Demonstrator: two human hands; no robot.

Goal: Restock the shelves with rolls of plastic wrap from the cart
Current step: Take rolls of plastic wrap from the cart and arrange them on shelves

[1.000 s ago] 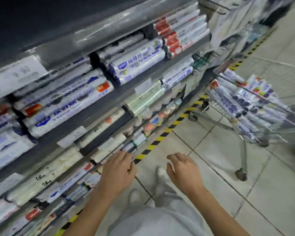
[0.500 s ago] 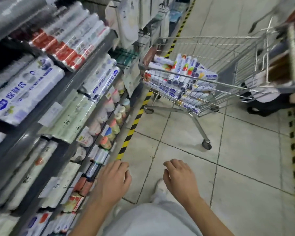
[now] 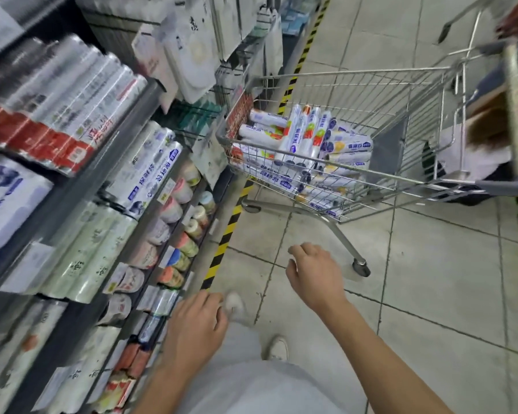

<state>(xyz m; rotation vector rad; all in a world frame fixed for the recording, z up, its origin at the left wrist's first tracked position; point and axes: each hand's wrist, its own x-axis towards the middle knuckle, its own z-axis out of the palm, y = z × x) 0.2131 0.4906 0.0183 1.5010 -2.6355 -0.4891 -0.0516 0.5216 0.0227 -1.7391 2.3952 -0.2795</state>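
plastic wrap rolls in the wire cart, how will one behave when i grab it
The white blue-labelled plastic wrap rolls are long cylinders, so one would likely roll if set down loose. They look glossy, so probably slippery to grip. They lie piled crosswise in the silver wire cart, so lifting one may shift its neighbours.

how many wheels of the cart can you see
2: near wheel on the tile beyond the right hand; far wheel under the cart, beside the striped floor tape. Others may be hidden.
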